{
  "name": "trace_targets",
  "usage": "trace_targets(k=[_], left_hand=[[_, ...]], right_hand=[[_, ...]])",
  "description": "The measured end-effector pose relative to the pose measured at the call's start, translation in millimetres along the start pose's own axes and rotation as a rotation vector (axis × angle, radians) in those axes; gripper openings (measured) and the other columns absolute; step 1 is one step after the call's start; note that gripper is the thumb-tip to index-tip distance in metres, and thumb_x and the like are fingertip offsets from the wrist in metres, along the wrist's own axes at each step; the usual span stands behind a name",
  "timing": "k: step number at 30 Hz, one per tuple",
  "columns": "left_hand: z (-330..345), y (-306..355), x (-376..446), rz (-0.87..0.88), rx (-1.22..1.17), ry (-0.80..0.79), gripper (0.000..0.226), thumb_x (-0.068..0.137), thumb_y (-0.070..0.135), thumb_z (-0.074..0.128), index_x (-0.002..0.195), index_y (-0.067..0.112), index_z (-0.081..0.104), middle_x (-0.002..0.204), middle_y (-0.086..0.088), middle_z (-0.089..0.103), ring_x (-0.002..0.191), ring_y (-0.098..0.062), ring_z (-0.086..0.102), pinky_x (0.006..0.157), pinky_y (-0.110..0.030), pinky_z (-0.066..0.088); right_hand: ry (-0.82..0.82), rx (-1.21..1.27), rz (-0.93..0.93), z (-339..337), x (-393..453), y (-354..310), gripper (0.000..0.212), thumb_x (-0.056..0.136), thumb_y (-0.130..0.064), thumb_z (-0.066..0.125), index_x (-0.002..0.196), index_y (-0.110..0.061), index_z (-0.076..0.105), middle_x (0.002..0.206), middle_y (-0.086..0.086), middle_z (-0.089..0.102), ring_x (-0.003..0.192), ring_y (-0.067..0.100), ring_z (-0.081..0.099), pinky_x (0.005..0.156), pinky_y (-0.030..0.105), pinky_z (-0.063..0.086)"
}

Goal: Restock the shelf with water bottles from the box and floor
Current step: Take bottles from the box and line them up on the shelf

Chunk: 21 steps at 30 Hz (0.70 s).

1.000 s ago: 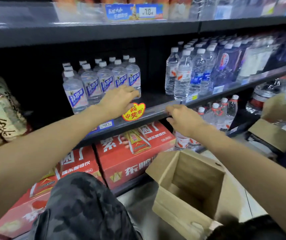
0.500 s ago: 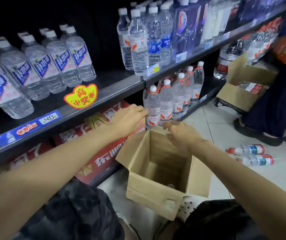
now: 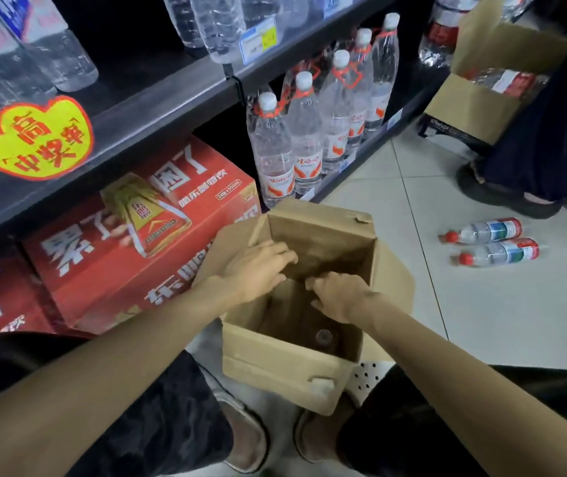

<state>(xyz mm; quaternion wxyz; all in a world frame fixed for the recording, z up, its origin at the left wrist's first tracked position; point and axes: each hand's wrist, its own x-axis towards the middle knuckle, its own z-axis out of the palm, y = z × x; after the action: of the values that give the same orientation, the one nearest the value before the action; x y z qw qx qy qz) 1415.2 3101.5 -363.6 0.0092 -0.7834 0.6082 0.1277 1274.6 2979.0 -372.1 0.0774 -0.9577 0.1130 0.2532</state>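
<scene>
An open cardboard box (image 3: 275,373) stands on the floor between my feet. Deep inside it one bottle cap (image 3: 324,336) shows at the near wall. My left hand (image 3: 258,270) hovers over the box's left side with fingers loosely spread, holding nothing. My right hand (image 3: 338,296) reaches down into the box with fingers bent, nothing visibly in its grip. Two red-capped water bottles (image 3: 491,242) lie on the tiled floor to the right. Blue-labelled bottles (image 3: 44,46) stand on the black shelf (image 3: 158,108) at the upper left.
Red drink cartons (image 3: 144,235) fill the bottom shelf on the left. Tall water bottles (image 3: 309,132) stand beyond the box. Another person's foot (image 3: 505,191) and a second open box (image 3: 488,91) of bottles are at the upper right.
My view has tilted down from the shelf to the box. Both hands dropped from the shelf edge to the box opening, the right one now reaching inside.
</scene>
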Motion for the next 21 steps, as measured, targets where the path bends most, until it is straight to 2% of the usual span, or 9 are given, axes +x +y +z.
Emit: trace_targets(k=[7, 11, 16, 21], left_hand=[[23, 7, 1, 0.039, 0.123, 0.011, 0.042, 0.090, 0.027, 0.057, 0.130, 0.021, 0.050, 0.127, 0.000, 0.055, 0.119, -0.023, 0.049, 0.096, -0.038, 0.044], [25, 5, 1, 0.065, 0.129, 0.029, 0.040, 0.087, 0.025, 0.060, 0.126, 0.019, 0.054, 0.122, -0.001, 0.058, 0.114, -0.024, 0.053, 0.091, -0.039, 0.047], [27, 3, 0, 0.082, 0.138, 0.028, 0.040, 0.083, 0.023, 0.065, 0.122, 0.018, 0.058, 0.115, -0.003, 0.061, 0.107, -0.026, 0.057, 0.084, -0.040, 0.051], [25, 6, -1, 0.066, 0.142, 0.029, 0.042, 0.086, 0.024, 0.061, 0.127, 0.020, 0.054, 0.118, -0.002, 0.060, 0.110, -0.025, 0.055, 0.087, -0.038, 0.049]], right_hand=[[-0.227, -0.068, -0.091, 35, 13, -12, 0.039, 0.098, -0.015, 0.051, 0.137, -0.015, 0.048, 0.131, 0.011, 0.056, 0.116, 0.031, 0.058, 0.090, 0.039, 0.048], [-0.327, 0.063, -0.065, 44, 14, -15, 0.033, 0.100, -0.010, 0.044, 0.132, -0.013, 0.053, 0.133, 0.010, 0.055, 0.118, 0.029, 0.058, 0.092, 0.036, 0.046], [-0.348, 0.142, -0.015, 44, 14, -15, 0.035, 0.101, -0.007, 0.042, 0.133, -0.009, 0.053, 0.135, 0.013, 0.053, 0.119, 0.030, 0.057, 0.092, 0.037, 0.047], [-0.357, 0.179, -0.003, 46, 16, -15, 0.029, 0.099, -0.009, 0.047, 0.126, -0.008, 0.057, 0.127, 0.012, 0.058, 0.111, 0.029, 0.060, 0.083, 0.034, 0.047]])
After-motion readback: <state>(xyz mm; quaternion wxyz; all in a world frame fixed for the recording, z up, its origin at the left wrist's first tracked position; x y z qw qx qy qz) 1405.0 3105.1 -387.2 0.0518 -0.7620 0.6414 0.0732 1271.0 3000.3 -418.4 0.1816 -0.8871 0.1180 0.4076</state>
